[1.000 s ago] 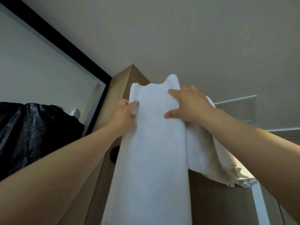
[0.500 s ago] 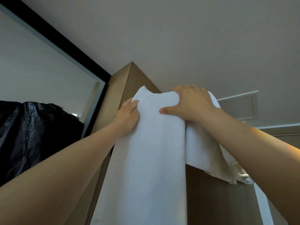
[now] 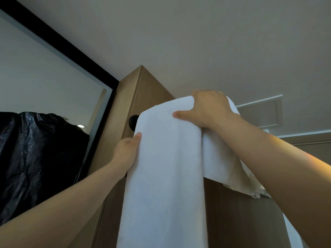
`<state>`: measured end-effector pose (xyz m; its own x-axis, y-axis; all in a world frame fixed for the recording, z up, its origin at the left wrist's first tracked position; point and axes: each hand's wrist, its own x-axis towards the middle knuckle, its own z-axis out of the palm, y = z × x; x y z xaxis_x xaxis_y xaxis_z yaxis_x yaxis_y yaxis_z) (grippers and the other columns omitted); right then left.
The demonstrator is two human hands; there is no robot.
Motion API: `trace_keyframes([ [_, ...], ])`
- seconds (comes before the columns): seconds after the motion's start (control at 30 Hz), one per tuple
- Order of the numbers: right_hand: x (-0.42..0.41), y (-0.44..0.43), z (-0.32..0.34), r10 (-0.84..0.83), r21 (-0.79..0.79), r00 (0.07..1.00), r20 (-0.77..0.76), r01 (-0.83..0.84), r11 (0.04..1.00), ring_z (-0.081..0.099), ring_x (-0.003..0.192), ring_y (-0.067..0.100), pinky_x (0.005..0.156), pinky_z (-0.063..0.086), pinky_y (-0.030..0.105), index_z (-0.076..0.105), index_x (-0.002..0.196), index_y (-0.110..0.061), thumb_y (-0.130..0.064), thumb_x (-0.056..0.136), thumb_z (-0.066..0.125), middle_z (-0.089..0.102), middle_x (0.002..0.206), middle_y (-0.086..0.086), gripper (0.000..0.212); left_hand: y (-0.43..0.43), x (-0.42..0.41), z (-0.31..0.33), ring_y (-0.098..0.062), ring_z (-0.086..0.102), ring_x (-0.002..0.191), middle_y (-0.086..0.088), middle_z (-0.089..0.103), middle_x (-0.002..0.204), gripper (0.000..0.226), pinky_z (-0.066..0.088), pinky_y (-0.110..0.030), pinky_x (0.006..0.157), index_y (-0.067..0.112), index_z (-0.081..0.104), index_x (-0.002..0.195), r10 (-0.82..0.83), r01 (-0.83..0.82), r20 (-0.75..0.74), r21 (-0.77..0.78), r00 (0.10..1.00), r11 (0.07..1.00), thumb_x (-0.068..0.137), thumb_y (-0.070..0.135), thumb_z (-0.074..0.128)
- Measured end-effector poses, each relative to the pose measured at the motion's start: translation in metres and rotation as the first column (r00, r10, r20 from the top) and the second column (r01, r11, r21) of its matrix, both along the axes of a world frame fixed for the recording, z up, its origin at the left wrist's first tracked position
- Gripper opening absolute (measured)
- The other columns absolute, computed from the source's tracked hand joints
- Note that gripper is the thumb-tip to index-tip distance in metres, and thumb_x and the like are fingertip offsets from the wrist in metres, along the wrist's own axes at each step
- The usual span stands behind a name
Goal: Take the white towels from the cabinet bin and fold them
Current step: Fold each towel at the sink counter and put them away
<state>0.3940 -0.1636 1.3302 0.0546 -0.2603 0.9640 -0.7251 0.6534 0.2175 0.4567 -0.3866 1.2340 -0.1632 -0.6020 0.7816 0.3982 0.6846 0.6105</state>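
Observation:
A long white towel [image 3: 164,176] hangs in front of me, held up high against the tall brown cabinet [image 3: 143,90]. My right hand [image 3: 209,108] grips the towel's top fold, thumb in front and fingers over the top. My left hand [image 3: 128,151] pinches the towel's left edge lower down, thumb on the front. Behind my right forearm, another part of the towel [image 3: 225,161] droops down to a frayed hem. The bin is out of sight.
A black knob [image 3: 133,121] sits on the cabinet door just left of the towel. A shiny black plastic bag [image 3: 35,158] fills the left side, under a black-framed panel [image 3: 62,49]. Above is the plain ceiling, with a white hatch frame [image 3: 261,111] at the right.
The towel's top edge has folded over and dropped lower. My left hand slid down the left edge, uncovering the black knob. My right hand stays on top.

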Motion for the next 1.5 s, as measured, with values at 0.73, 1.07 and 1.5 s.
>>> trace_keyframes([
  [0.73,-0.002,0.023,-0.103,0.642,-0.179,0.591,0.488,-0.653,0.736,0.065,0.074,0.023,0.074,0.055,0.038,0.06,0.085,-0.001,-0.055,0.092,0.053,0.068,0.083,0.012,0.055,0.029,0.02,0.019,-0.023,0.056,0.072,-0.004,0.062,0.078,0.037,0.041,-0.029,0.062,0.007,0.062,0.078,-0.053,0.089,-0.166,0.219,0.985,0.972,0.096,0.039,0.053],
  [1.07,0.009,0.016,-0.052,0.76,-0.334,0.641,0.109,-0.696,0.635,0.029,0.046,0.013,0.049,0.022,0.029,0.027,0.054,-0.017,-0.039,0.095,0.055,0.03,0.048,-0.005,0.055,0.047,0.024,0.057,-0.026,0.059,0.089,-0.005,0.063,0.091,0.036,0.045,-0.032,0.081,0.005,0.062,0.108,-0.072,0.089,-0.104,0.168,0.992,0.982,0.096,0.038,0.054],
  [1.5,-0.017,0.002,-0.012,0.518,-0.149,0.844,0.141,-0.499,0.854,0.056,0.111,0.033,0.091,0.041,0.035,0.058,0.124,-0.007,-0.037,0.1,0.045,0.065,0.116,0.015,0.041,0.024,0.01,0.066,-0.034,0.057,0.109,-0.013,0.06,0.122,0.053,0.046,-0.039,0.094,0.002,0.054,0.127,-0.017,0.028,-0.051,0.225,0.999,0.974,0.095,0.044,0.052],
])
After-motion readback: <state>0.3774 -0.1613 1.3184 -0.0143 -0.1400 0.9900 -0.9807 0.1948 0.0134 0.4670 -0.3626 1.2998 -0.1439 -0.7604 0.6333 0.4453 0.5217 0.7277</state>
